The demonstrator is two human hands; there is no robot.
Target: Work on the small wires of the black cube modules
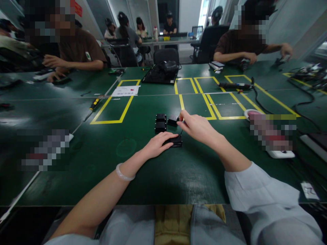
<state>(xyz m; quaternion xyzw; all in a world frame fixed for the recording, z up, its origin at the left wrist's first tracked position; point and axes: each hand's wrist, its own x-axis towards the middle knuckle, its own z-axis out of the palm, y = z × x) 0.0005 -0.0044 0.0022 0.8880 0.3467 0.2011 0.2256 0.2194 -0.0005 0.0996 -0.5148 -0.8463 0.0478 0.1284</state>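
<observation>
My left hand (159, 143) rests on a small black block (176, 141) on the green table, with the thumb along its near side and the fingers over its top. Above that block's right end, my right hand (196, 126) is closed in a pinch. A thin dark rod (181, 133) runs from the pinch down to the block; its kind is not clear. Another black block (173, 119) sits tilted beside the right fingertips; whether they touch it I cannot tell. Two similar blocks, one farther (160, 117) and one nearer (160, 127), stand in a column to the left.
A yellow-and-black screwdriver (94, 103) lies left, near a paper sheet (126, 91). A black corded tool (235, 86) and a phone-like device (270, 134) are on the right. Yellow tape (107, 121) marks the table (153, 180). Two people work across it.
</observation>
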